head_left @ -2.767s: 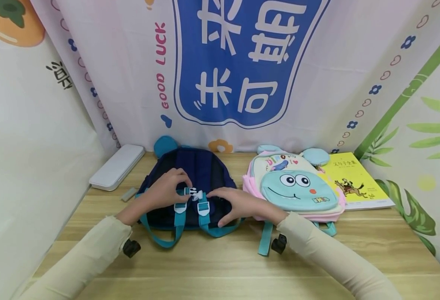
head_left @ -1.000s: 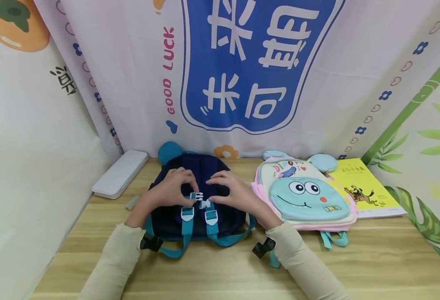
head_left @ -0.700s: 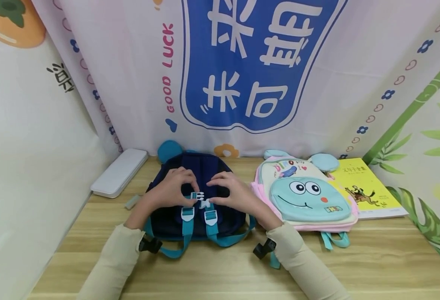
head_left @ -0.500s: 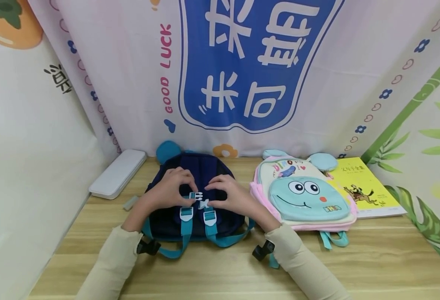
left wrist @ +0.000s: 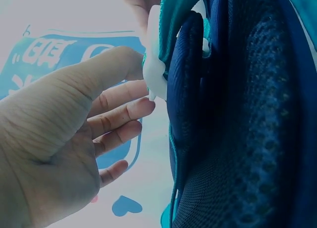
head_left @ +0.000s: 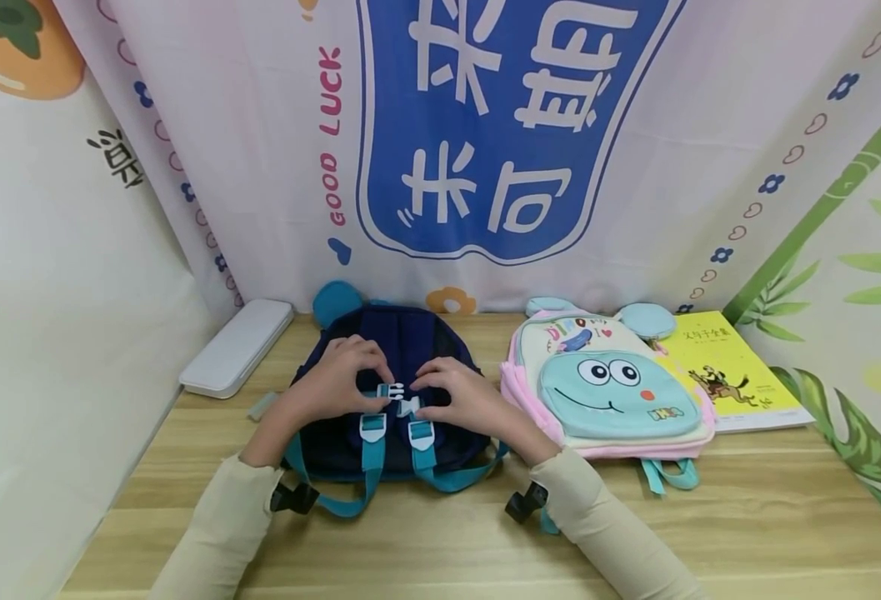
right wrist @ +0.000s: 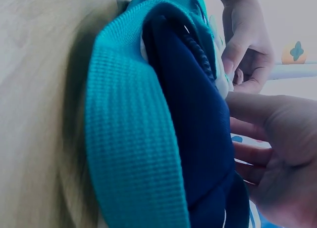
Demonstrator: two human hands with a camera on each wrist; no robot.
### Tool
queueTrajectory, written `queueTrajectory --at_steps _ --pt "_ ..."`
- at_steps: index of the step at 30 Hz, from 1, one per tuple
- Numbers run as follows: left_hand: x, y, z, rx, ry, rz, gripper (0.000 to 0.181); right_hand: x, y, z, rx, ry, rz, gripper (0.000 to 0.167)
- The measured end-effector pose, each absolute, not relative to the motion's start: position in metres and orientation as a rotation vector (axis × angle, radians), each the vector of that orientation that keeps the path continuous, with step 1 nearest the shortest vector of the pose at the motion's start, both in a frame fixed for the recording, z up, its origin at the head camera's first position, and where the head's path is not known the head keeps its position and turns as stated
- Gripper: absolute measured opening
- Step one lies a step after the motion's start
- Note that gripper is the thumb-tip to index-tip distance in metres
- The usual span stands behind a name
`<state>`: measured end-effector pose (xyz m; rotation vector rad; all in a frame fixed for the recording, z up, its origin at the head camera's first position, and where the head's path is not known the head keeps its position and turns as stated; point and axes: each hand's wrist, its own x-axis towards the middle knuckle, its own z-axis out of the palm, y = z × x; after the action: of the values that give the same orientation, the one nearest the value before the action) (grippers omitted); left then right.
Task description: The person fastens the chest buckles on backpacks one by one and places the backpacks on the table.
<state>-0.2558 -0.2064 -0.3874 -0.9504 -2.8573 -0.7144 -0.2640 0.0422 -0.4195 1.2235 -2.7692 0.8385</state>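
A dark navy backpack (head_left: pixel 402 333) lies on the table with its back panel and teal straps facing up. Over it, my left hand (head_left: pixel 338 379) pinches the white pronged half of a side-release buckle (head_left: pixel 393 390) between thumb and fingers. My right hand (head_left: pixel 464 404) pinches the white socket half (head_left: pixel 408 407) at the end of the other strap. The two halves sit close, the prongs slightly above the socket and apart from it. In the left wrist view, the left hand (left wrist: pixel 64 114) has its thumb and fingertips at the white buckle; the right wrist view shows the right hand (right wrist: pixel 282 144) beside the navy pack.
To the right lies a pink and cream backpack (head_left: pixel 608 383) with a cartoon face, partly over a yellow book (head_left: pixel 733 367). A white case (head_left: pixel 237 348) rests at the left back, and a small grey block (head_left: pixel 262 406) sits near the left wrist. A printed cloth hangs behind.
Since 2.8 s ago both hands have come nearer each other over the straps, and the head view has shifted. In the last half second the right index finger has lowered towards the socket half.
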Motion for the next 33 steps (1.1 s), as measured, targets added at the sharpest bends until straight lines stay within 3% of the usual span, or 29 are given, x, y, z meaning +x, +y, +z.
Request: queueTrajectory --at_steps 20,33 --pt "-0.253 -0.214 -0.379 -0.916 -2.82 -0.741 0.014 -0.262 0.045 -0.418 1.216 -2.765 0.896 0.022" --pt "-0.254 -0.219 -0.376 -0.911 -2.778 -0.742 0.014 -0.254 0.03 -0.426 1.189 -2.563 0.969 0.026"
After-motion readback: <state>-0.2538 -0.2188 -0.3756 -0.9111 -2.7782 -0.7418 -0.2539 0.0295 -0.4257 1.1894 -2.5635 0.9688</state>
